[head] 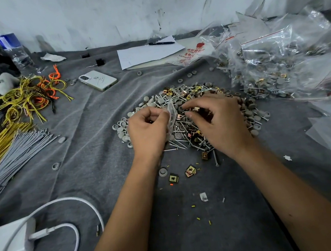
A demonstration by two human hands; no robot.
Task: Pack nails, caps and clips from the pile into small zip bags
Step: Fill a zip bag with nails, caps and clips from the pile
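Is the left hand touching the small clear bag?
Touching. The head view shows the left hand with its fingers curled, gripping the small clear bag above the pile.

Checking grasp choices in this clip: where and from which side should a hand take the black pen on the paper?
The pen lies flat and crosswise on the white paper, clear of other things. Pinch it mid-barrel from above, fingers across its narrow width; neither end offers better hold.

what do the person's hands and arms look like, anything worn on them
Both forearms are bare up to the frame edge: no sleeves show. The left hand and right hand wear no gloves, and no rings, watch or bands are visible on fingers or wrists.
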